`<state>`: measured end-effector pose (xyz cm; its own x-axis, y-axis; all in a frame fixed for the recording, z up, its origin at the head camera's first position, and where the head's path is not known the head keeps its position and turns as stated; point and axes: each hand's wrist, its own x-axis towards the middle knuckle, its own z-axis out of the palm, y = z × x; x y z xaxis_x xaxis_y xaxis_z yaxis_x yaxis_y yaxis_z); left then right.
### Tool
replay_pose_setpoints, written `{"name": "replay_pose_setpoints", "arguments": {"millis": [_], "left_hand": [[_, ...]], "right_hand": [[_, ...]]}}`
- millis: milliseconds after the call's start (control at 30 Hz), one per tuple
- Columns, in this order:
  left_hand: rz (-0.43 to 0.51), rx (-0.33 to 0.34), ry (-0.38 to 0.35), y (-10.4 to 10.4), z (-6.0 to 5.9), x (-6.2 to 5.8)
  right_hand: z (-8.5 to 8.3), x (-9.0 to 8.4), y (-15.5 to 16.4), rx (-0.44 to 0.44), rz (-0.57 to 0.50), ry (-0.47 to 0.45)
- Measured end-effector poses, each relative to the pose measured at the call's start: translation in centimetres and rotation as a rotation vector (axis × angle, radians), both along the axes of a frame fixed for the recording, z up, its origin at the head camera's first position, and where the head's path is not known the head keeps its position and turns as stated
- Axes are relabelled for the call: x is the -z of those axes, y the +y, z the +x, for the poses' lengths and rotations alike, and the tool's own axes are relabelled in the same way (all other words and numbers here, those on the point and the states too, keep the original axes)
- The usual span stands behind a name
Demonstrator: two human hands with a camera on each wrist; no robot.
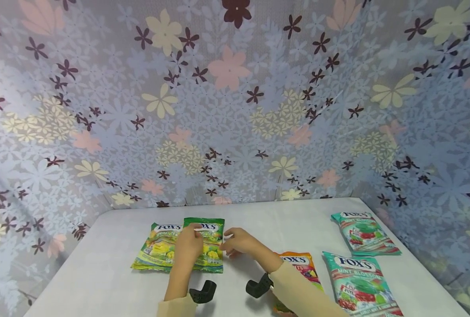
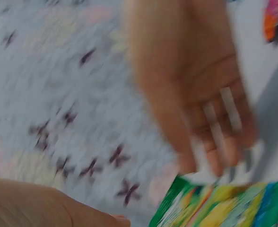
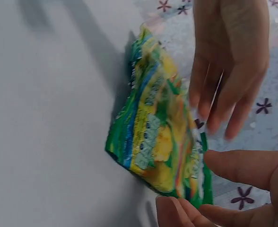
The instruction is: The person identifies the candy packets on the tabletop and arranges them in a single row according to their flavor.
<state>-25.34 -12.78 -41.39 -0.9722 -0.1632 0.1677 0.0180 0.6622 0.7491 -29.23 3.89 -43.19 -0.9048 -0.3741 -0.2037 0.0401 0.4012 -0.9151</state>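
Note:
Two green-and-yellow FOX'S Spring Tea candy bags lie overlapping on the white table in the head view: the left bag [image 1: 153, 252] is partly under the right bag [image 1: 213, 259]. Above the right bag's left side is my left hand [image 1: 189, 244], its fingers loosely bent and pinching nothing. My right hand [image 1: 240, 242] is at the right bag's right edge, thumb and fingers apart. In the right wrist view the right hand's thumb [image 3: 245, 165] and fingers are on either side of the bag's corner, with no clear grip. Contact is hard to tell.
To the right lie two teal FOX'S Mint Blossom bags, a far bag [image 1: 363, 233] and a near bag [image 1: 361, 284]. An orange FOX'S bag [image 1: 304, 264] is partly hidden beneath the right sleeve [image 1: 298, 290]. Floral fabric [image 1: 235, 132] stands behind the white table [image 1: 100, 264].

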Motion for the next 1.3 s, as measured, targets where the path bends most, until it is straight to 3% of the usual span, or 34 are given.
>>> {"name": "replay_pose_setpoints", "arguments": {"millis": [267, 467, 800, 1100, 1300], "left_hand": [[0.027, 0.278, -0.05, 2.9, 0.6, 0.7], [0.187, 0.443, -0.181, 4.9, 0.9, 1.7], [0.292, 0.523, -0.406, 8.5, 2.7, 2.9], [0.316, 0.538, -0.468, 9.7, 3.9, 2.8], [0.335, 0.559, -0.5, 9.8, 4.2, 2.5]], "right_hand": [[1.3, -1.3, 2.0, -0.041, -0.095, 0.0], [1.8, -1.2, 4.6, -0.036, -0.077, 0.037], [4.5, -1.2, 11.0, 0.022, -0.028, 0.062], [6.3, -1.1, 15.1, 0.115, -0.006, 0.056], [7.2, -1.5, 17.4, 0.085, 0.006, 0.014]]}}
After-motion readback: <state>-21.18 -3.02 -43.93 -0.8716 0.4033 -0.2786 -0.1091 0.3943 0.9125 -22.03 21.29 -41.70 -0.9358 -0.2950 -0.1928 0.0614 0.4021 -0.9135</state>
